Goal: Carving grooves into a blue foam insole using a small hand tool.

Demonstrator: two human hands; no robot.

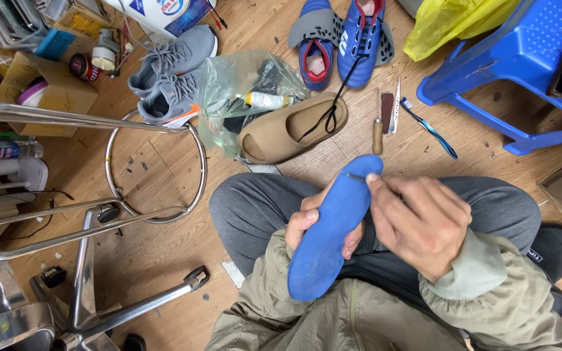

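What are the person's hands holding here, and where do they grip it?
The left hand holds a blue shoe insole around its middle, fingers wrapped behind it. The right hand pinches a thin metal tool at its near end, tip at the insole's upper edge.

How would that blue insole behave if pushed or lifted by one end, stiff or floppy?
Probably flexible: the blue insole is thin and curves slightly in the left hand. Likely light, since a few fingers carry it. The right hand presses a thin metal tool at its edge, suggesting soft material.

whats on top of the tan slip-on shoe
A black lace trails across the tan slip-on shoe from the blue boot. A clear plastic bag covers its far edge, hiding that part.
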